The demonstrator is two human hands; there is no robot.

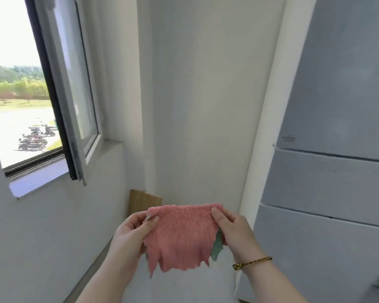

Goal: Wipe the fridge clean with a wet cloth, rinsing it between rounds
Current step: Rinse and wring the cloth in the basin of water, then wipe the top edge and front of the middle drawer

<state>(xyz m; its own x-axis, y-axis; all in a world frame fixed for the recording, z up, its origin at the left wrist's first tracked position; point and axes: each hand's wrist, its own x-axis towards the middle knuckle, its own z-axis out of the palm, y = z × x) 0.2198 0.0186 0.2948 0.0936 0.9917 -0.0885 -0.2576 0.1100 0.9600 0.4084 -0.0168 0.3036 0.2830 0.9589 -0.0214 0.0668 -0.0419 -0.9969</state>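
Both hands, left (132, 231) and right (235, 229), pinch a fluffy pink cloth (181, 235) spread by its top corners, its ragged lower edge hanging.

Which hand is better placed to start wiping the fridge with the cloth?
The right hand, probably. It pinches the pink cloth and is on the side where the grey fridge stands; the left hand is farther from it.

Open window (53, 88), parked scooters (35, 137) outside

fridge (337, 95) cut by right edge, logo (289, 138) unreadable, green cloth (217, 248) mostly behind pink cloth (179, 232)
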